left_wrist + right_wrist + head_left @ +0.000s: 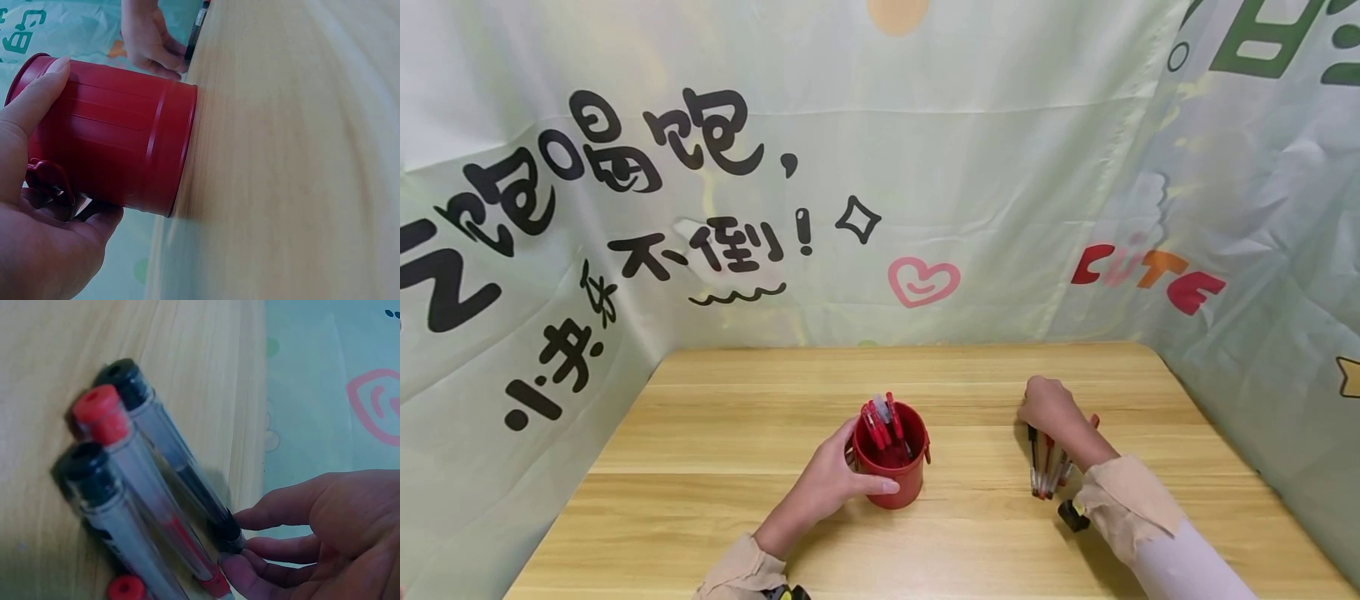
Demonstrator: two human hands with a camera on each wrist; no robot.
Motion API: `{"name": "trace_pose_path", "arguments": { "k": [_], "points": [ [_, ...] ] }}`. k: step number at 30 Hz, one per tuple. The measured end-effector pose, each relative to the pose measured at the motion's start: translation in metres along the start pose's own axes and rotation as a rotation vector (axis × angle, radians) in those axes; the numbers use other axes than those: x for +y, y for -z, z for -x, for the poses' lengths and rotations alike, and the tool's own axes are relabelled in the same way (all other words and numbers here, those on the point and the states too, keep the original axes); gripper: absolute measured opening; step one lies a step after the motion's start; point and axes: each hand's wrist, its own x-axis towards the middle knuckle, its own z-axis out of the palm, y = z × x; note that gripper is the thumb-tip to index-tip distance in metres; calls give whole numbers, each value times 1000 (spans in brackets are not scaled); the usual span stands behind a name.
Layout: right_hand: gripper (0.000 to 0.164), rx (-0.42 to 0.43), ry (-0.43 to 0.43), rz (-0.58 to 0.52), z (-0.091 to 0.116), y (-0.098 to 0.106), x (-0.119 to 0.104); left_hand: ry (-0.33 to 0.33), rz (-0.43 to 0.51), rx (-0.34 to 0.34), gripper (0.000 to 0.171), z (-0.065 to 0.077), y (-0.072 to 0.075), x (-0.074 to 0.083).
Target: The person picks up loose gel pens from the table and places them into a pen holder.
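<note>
A small red metal bucket (907, 490) stands upright near the middle of the wooden table, with several red pens (876, 427) inside. My left hand (822, 487) holds it from the left, thumb across the front and the other fingers partly hidden behind it. To the right, my right hand (1054, 412) is over a row of pens and pinches the tip end of a black pen (187, 469). Beside that one lie a red pen (153, 494) and a second black pen (122, 528). Another red end (127, 589) shows at the lower edge of the right wrist view.
The wooden table (722, 433) backs onto a pale printed cloth (1000, 183) that also hangs along both sides. Between the bucket and the row of pens lies a stretch of bare wood. A small ring handle (51, 178) hangs on the bucket's side.
</note>
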Motion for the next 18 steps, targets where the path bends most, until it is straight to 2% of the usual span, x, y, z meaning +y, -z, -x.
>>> {"name": "trace_pose_path", "arguments": {
  "k": [10,18],
  "points": [
    [49,13,6,-8,-1,-1,-2,3,0,-1,97,0,1,0],
    [47,-45,-42,-119,-3,4,-4,-9,-7,0,96,0,1,0]
  ]
}}
